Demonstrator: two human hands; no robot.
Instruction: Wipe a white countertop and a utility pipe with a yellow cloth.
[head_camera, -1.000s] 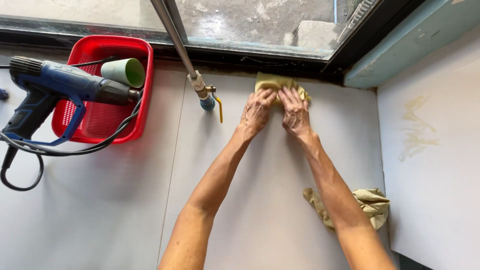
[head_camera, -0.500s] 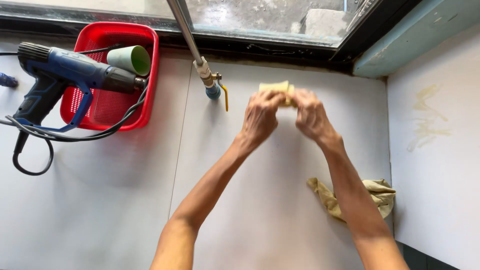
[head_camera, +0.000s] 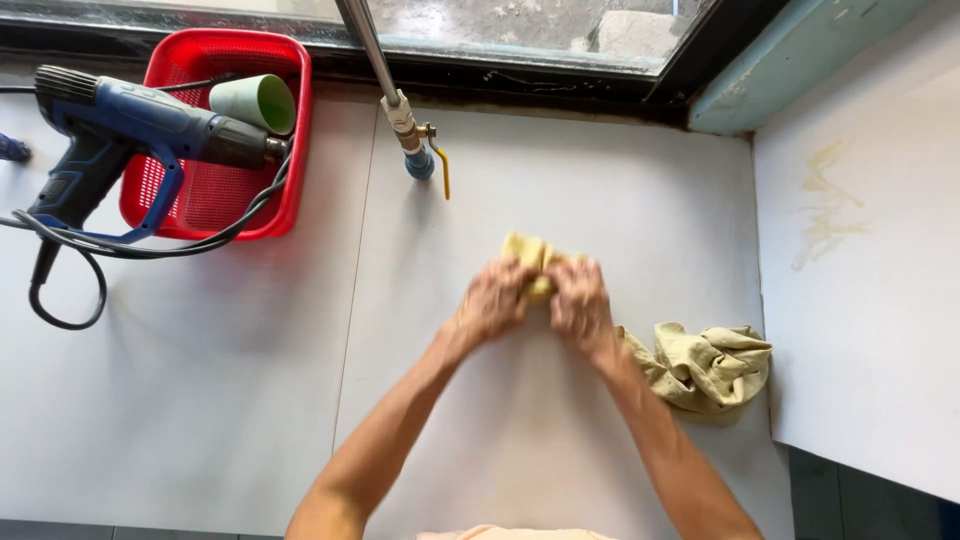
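Both hands have slid down from the window edge to mid-frame, the left hand (head_camera: 492, 300) and right hand (head_camera: 580, 305) closed together on a small yellow cloth (head_camera: 530, 256), pressing it to the white surface (head_camera: 250, 400), beside a crumpled rag (head_camera: 710, 365) at right.

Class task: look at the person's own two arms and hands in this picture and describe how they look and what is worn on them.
Both forearms are bare, with no sleeves reaching them. The left hand and right hand wear no gloves; no watch, ring or bracelet shows. A strip of pale peach garment shows at the bottom edge.
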